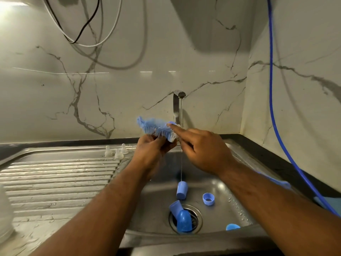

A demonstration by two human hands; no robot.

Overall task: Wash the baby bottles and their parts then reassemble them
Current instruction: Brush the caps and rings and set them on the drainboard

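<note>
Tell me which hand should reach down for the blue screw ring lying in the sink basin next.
Right, probably. The right hand only touches the blue bristle brush with an extended finger, while the left hand grips it underneath. The open blue plastic ring lies on the basin's right side, below the right forearm.

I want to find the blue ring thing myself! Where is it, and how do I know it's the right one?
Look into the steel sink basin, right of the round drain. The blue ring lies there alone on the bare metal. Unlike the closed blue caps nearby, it is short and open, so you can see through its middle.
</note>
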